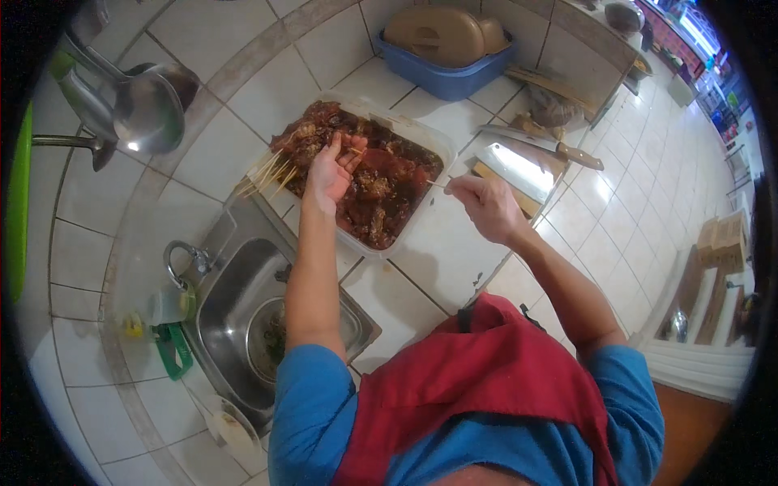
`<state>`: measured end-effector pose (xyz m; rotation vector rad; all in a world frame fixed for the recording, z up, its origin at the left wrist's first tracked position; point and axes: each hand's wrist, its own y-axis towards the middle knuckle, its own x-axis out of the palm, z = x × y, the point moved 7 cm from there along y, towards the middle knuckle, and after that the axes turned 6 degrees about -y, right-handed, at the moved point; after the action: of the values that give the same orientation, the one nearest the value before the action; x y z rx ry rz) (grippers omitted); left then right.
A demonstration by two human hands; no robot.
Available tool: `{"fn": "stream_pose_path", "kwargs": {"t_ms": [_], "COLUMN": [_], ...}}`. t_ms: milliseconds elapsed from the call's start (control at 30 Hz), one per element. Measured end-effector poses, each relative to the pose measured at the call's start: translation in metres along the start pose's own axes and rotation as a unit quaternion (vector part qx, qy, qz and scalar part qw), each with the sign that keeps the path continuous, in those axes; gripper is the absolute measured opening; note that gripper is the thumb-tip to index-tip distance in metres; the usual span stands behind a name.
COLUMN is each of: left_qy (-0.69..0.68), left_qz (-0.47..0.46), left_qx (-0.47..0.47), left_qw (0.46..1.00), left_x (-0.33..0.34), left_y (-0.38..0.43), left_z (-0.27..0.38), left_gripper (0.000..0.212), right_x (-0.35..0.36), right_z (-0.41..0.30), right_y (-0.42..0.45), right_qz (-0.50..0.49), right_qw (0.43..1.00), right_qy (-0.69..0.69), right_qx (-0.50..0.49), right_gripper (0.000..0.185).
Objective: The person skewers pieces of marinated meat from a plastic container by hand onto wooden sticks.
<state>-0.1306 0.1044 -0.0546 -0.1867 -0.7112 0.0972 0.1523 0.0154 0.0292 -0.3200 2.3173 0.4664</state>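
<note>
My right hand (489, 208) is closed around a thin wooden skewer (434, 183), which points left towards the meat. My left hand (333, 170) is over a translucent plastic tub (448, 149) of dark marinated meat (377, 203), palm up with fingers curled. A short bit of yellowish stick shows at its fingers; whether the hand grips it, or whether it belongs to the same skewer, I cannot tell. Several bamboo skewers (267, 175) stick out over the tub's left edge, their other ends among the meat.
On the right lie a cleaver (516, 171) and a wooden-handled knife (577, 155). A blue basin (453, 82) with a brown lid (425, 36) stands behind the tub. A steel sink (228, 322) with a faucet (188, 261) is at left. Ladles (149, 112) hang on the tiled wall.
</note>
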Motion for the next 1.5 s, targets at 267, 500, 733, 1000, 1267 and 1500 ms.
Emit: {"fn": "stream_pose_path", "kwargs": {"t_ms": [267, 500, 733, 1000, 1267, 1500], "left_qy": [-0.052, -0.068, -0.032, -0.025, -0.001, 0.014], "left_qz": [-0.001, 0.032, 0.009, -0.001, 0.008, -0.004], "left_qx": [0.015, 0.024, 0.026, 0.039, 0.048, 0.044], "left_qw": [0.999, 0.997, 0.999, 0.999, 0.999, 0.999], "left_x": [-0.001, -0.009, -0.005, -0.002, -0.002, 0.005], "left_y": [0.006, 0.008, 0.008, 0.004, 0.004, 0.001], "left_z": [0.0, 0.0, 0.0, 0.002, 0.001, 0.0], "left_gripper": [0.022, 0.023, 0.025, 0.023, 0.018, 0.018], "right_x": [-0.009, -0.017, -0.011, -0.011, -0.01, -0.017], "right_z": [-0.007, -0.011, -0.009, -0.007, -0.003, -0.001], "right_y": [-0.01, -0.018, -0.014, -0.014, -0.013, -0.001], "right_qz": [0.031, 0.012, 0.028, 0.0, -0.016, -0.014], "right_qw": [0.999, 1.0, 1.0, 0.999, 0.999, 0.998], "right_qy": [0.017, 0.01, 0.005, -0.017, -0.038, -0.059], "right_qx": [-0.01, 0.023, 0.005, 0.028, 0.02, -0.005], "right_gripper": [0.014, 0.014, 0.015, 0.016, 0.017, 0.018]}}
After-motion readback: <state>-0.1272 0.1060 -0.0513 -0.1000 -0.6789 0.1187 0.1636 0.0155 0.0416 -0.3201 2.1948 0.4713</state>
